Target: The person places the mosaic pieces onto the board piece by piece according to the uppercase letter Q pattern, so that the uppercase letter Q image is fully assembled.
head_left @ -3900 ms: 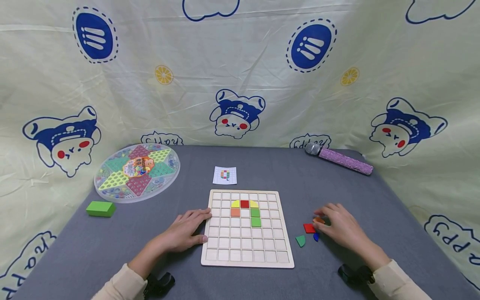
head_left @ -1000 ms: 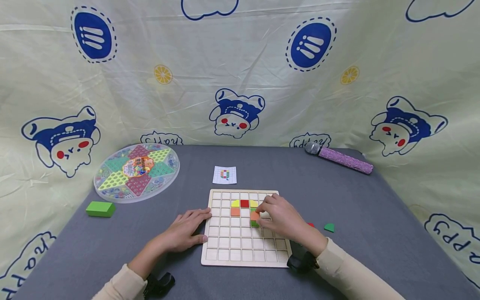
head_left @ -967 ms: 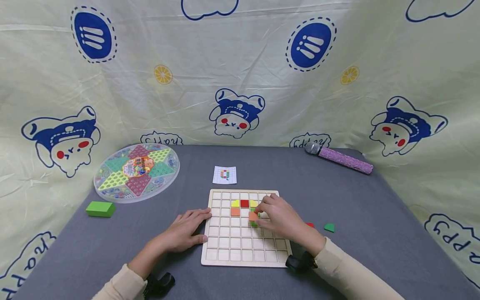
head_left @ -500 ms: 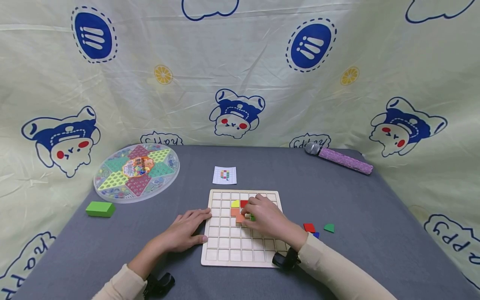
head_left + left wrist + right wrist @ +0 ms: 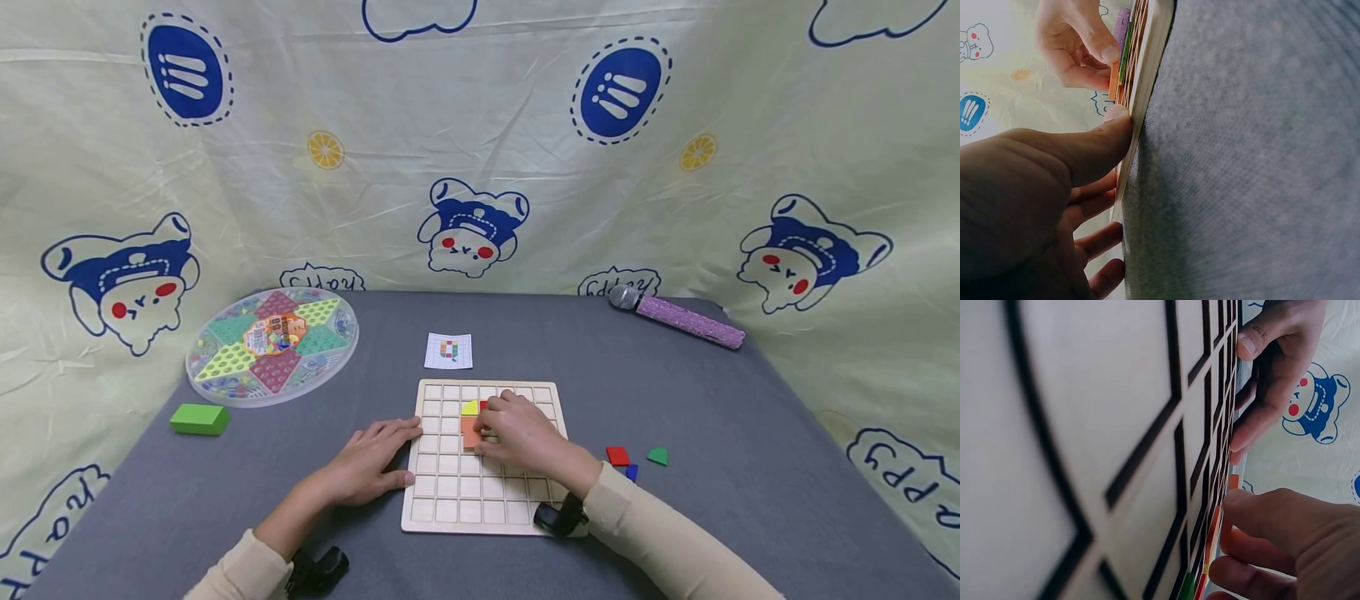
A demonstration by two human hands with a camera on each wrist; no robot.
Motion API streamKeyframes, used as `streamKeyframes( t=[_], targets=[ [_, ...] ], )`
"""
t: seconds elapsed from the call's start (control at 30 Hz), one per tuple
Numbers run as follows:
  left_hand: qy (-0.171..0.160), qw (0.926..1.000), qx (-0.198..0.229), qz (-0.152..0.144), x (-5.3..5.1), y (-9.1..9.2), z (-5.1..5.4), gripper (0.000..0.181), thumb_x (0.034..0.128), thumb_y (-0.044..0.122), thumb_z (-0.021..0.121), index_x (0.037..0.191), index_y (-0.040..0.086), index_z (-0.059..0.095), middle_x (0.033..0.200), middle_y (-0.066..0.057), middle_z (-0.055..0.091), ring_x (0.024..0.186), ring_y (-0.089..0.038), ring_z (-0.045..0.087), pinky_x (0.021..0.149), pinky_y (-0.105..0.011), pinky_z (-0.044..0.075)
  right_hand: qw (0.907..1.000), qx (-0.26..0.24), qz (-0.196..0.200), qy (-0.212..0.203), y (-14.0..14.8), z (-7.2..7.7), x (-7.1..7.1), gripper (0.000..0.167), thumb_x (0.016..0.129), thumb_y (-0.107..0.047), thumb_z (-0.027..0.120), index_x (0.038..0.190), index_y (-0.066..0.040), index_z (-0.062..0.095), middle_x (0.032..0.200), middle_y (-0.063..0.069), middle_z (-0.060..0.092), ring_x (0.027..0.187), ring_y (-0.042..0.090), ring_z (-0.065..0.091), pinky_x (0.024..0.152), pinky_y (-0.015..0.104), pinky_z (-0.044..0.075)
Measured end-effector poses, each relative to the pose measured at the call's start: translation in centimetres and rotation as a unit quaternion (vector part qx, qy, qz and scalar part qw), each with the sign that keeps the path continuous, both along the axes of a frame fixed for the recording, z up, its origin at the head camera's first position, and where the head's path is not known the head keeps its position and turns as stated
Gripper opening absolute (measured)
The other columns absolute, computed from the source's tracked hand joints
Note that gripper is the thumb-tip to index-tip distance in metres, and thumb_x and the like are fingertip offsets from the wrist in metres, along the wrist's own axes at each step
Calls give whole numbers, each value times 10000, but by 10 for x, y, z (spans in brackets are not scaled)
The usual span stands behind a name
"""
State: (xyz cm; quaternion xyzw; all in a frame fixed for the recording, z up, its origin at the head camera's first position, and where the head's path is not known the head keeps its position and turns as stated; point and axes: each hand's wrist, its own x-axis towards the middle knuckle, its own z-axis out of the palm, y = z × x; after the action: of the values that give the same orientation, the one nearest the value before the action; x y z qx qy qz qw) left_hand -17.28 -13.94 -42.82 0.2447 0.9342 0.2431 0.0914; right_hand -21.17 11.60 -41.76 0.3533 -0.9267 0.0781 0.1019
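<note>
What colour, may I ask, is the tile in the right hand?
The tile is orange, clearest in the head view.

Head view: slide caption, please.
Left hand touching the gridded board, right hand pinching an orange tile over it.

Cream long sleeves, plain and lightly creased: in the head view the left sleeve (image 5: 243, 567) lies between seven and eight o'clock, the right sleeve (image 5: 667, 533) between four and five. Each wrist carries a compact black device — the left device (image 5: 322, 572) at seven, the right device (image 5: 557, 518) at five.
</note>
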Motion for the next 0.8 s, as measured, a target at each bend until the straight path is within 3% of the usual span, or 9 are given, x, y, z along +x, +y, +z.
streamKeyframes(
  t=[0.8],
  targets=[
    [-105, 9999, 9, 12, 0, 0, 0, 609, 885, 325, 638, 1413, 118, 416, 1519, -58, 348, 1365, -305, 325, 1015, -576, 264, 9999, 153, -6, 45, -6, -2, 0, 95, 741, -279, 726, 795, -207, 695, 816, -77, 604, 744, 123, 470, 657, 254, 387]
  ],
)
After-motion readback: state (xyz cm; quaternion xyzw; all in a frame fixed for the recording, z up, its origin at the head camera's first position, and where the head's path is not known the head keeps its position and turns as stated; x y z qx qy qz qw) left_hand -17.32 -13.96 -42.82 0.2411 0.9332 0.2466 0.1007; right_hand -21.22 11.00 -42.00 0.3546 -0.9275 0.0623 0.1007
